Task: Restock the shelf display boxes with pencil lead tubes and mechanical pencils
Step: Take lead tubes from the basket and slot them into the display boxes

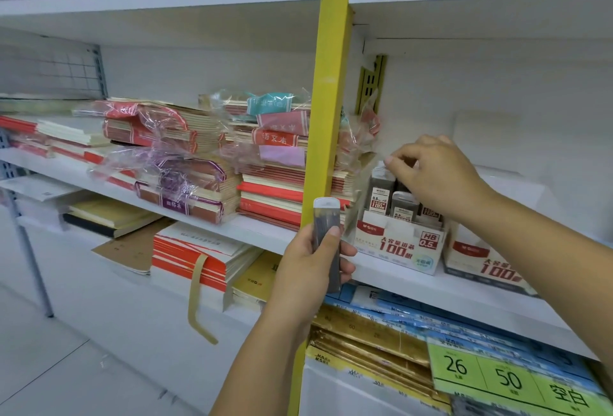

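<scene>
On the front of a white display box [398,249], right of centre, "HB 0.5" is printed in a red patch, with a large red "100" beside it. "0.5" and "100" are printed on the label of a lead tube [380,198] standing in that box. Another red "100" is carried by a second display box [481,259] further right. In the lower right corner, a green tag [510,379] is marked "26", "50" and "空白". At centre, "语文本" is written on a red band [274,138]; below and to its left, "田格本" is written on a purple band [174,203].

One head-worn wide-angle view faces the white shelf [255,228] and yellow upright [326,100] from close by, tilted slightly downward. The frame's edges look smeared, perhaps from lens distortion.
</scene>
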